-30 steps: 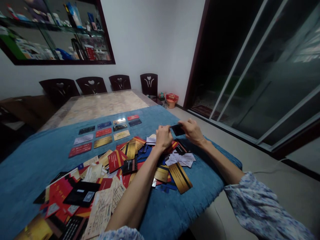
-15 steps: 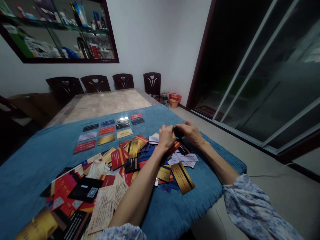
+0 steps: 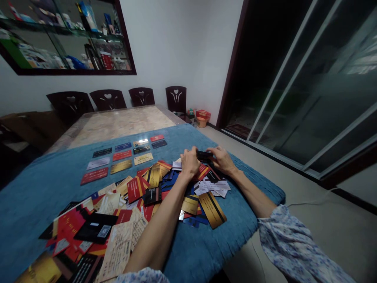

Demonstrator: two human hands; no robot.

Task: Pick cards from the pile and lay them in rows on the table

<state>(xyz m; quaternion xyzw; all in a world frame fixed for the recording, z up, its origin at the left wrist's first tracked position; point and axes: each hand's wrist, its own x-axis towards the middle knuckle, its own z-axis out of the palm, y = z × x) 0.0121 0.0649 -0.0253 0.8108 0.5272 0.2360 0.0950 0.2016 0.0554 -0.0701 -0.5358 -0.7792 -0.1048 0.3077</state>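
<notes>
A long worktop [image 3: 118, 124] fills the room, with dark chairs [image 3: 107, 100] along its far side. A blue cloth [image 3: 35, 184] covers the near part of it. On the wall hangs a glass cabinet [image 3: 63, 37] with bottles and boxes on its shelves, too blurry to tell apart.

On the cloth lies a big messy pile of cards [image 3: 129, 204], red, gold, black, blue and white, all on top of each other. Past the pile, more cards sit in neat rows [image 3: 123, 155], each one apart from the next.

On the floor by the far corner stands a small red box [image 3: 203, 114] with a little tub [image 3: 202, 122] beside it. What is in them cannot be seen.

The left hand [image 3: 190, 162] and right hand [image 3: 220, 159] are close together, just above the far edge of the pile. Both pinch one small black card [image 3: 204, 155], one hand at each end.
</notes>
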